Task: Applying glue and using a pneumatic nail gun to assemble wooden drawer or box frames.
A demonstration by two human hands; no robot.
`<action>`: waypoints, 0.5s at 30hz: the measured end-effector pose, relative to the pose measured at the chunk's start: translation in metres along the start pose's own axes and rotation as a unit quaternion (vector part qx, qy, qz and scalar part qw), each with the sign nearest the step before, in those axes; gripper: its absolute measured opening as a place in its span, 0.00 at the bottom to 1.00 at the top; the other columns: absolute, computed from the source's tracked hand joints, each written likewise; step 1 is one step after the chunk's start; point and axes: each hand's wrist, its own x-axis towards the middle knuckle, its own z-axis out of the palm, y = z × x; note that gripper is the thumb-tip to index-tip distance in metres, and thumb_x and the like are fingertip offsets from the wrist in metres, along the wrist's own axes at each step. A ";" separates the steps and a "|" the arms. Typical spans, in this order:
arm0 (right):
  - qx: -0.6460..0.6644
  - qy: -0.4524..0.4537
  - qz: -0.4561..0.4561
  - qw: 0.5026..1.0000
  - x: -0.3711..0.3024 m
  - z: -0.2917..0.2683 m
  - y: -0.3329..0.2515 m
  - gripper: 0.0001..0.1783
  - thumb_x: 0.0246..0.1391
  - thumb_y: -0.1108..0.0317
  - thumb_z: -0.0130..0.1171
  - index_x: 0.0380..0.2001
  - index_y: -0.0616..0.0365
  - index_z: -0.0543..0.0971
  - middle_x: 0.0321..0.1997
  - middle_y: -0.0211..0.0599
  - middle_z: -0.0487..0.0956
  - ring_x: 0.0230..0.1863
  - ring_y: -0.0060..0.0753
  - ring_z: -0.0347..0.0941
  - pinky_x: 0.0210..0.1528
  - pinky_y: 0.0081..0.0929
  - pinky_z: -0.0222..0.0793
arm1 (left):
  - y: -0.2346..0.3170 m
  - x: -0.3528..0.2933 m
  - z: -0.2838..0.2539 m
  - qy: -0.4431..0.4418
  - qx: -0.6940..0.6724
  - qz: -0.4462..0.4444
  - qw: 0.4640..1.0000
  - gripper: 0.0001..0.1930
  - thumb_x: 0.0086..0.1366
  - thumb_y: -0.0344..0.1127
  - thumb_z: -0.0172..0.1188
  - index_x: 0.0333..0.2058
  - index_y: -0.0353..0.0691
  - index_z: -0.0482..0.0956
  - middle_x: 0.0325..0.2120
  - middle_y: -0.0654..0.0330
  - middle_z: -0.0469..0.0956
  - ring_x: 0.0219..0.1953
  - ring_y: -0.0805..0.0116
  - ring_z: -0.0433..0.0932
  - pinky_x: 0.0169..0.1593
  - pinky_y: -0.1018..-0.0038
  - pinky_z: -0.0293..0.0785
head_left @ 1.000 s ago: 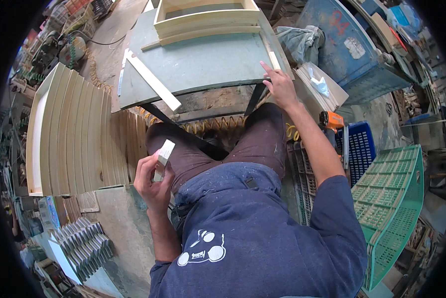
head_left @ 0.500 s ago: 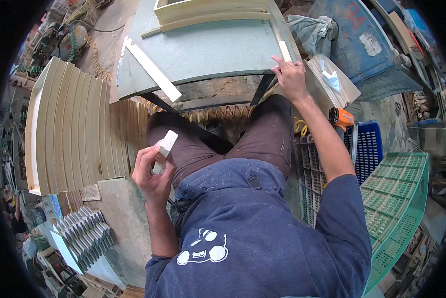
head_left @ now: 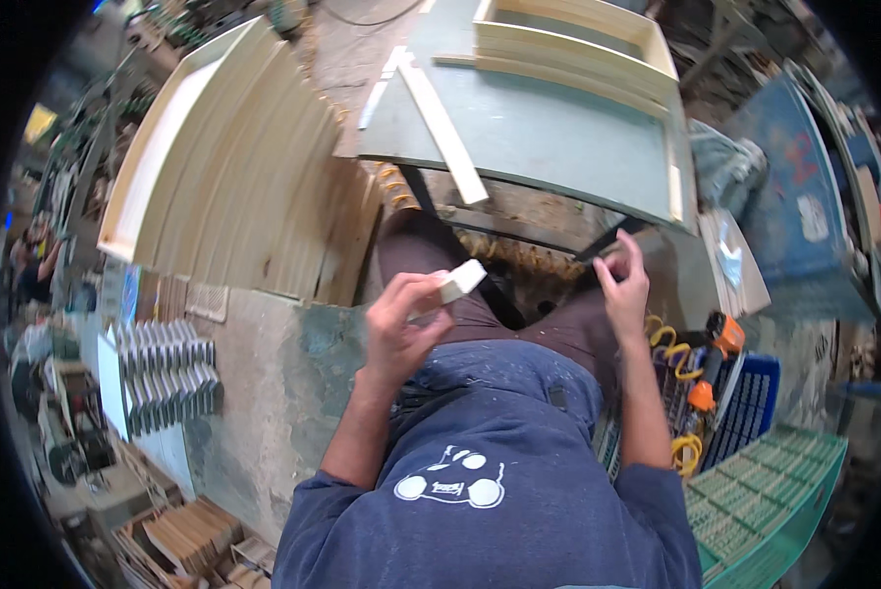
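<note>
Wooden block [head_left: 464, 281] (pale, squared-off) is pinched by the left hand [head_left: 401, 329]; the right hand [head_left: 627, 290] hovers half-spread.

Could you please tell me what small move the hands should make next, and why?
Probably the right hand should come across to the pale wood piece and steady its free end. The left hand grips that piece with one end sticking out past the fingertips, while the right hand looks empty, its thumb and index finger parted.
</note>
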 end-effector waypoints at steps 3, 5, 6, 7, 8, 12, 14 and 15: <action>0.117 -0.042 0.113 0.986 -0.032 0.024 0.019 0.22 0.51 0.77 0.63 0.51 0.67 0.75 0.27 0.29 0.79 0.29 0.15 0.72 0.34 0.17 0.69 | 0.002 0.001 0.001 -0.013 -0.021 -0.012 1.000 0.19 0.45 0.20 0.64 0.40 0.35 0.78 0.37 0.54 0.79 0.33 0.66 0.79 0.37 0.74 0.76; 0.091 -0.069 0.136 0.984 -0.047 0.028 0.026 0.20 0.55 0.75 0.61 0.52 0.68 0.75 0.30 0.32 0.82 0.32 0.18 0.75 0.37 0.17 0.71 | 0.004 0.005 0.002 -0.013 -0.029 0.002 1.000 0.18 0.45 0.20 0.64 0.39 0.35 0.77 0.36 0.54 0.79 0.32 0.66 0.79 0.37 0.74 0.76; 0.092 -0.069 0.131 0.985 -0.048 0.026 0.032 0.20 0.55 0.75 0.61 0.52 0.68 0.75 0.30 0.32 0.82 0.32 0.18 0.75 0.37 0.17 0.71 | 0.005 0.006 0.001 -0.009 -0.028 0.005 1.000 0.18 0.45 0.20 0.64 0.39 0.35 0.77 0.36 0.54 0.79 0.32 0.66 0.79 0.37 0.74 0.76; 0.118 -0.040 0.157 0.980 -0.049 0.019 0.036 0.21 0.57 0.74 0.58 0.54 0.67 0.73 0.34 0.35 0.82 0.35 0.20 0.76 0.41 0.19 0.72 | 0.007 0.008 0.003 -0.013 -0.039 0.005 0.999 0.18 0.45 0.20 0.64 0.38 0.35 0.77 0.36 0.54 0.79 0.32 0.65 0.79 0.37 0.73 0.76; 0.143 -0.007 0.181 0.973 -0.050 0.011 0.039 0.21 0.60 0.72 0.56 0.56 0.66 0.71 0.39 0.39 0.82 0.39 0.23 0.77 0.44 0.21 0.73 | 0.010 0.010 0.007 -0.019 -0.054 0.006 0.998 0.17 0.45 0.20 0.64 0.38 0.35 0.77 0.35 0.54 0.79 0.32 0.65 0.79 0.38 0.73 0.76; 0.169 0.079 0.096 0.978 -0.018 -0.005 0.048 0.24 0.62 0.71 0.52 0.60 0.66 0.66 0.53 0.47 0.76 0.50 0.30 0.75 0.54 0.26 0.69 | -0.002 -0.003 -0.001 -0.004 -0.022 -0.012 1.000 0.17 0.47 0.18 0.63 0.38 0.34 0.77 0.34 0.56 0.77 0.33 0.70 0.77 0.39 0.76 0.75; 0.130 0.134 0.071 0.980 0.003 -0.024 0.053 0.24 0.61 0.71 0.53 0.60 0.65 0.66 0.55 0.47 0.74 0.53 0.31 0.73 0.56 0.25 0.68 | -0.010 -0.010 -0.004 0.007 -0.018 -0.020 1.000 0.18 0.47 0.17 0.62 0.39 0.35 0.77 0.34 0.56 0.77 0.33 0.70 0.77 0.38 0.77 0.75; 0.098 0.164 0.068 0.979 0.016 -0.038 0.054 0.24 0.60 0.72 0.54 0.59 0.64 0.66 0.55 0.45 0.74 0.54 0.31 0.72 0.56 0.25 0.68 | -0.013 -0.011 -0.004 0.022 -0.014 -0.012 1.000 0.19 0.46 0.18 0.63 0.40 0.35 0.78 0.35 0.55 0.79 0.32 0.68 0.78 0.36 0.76 0.74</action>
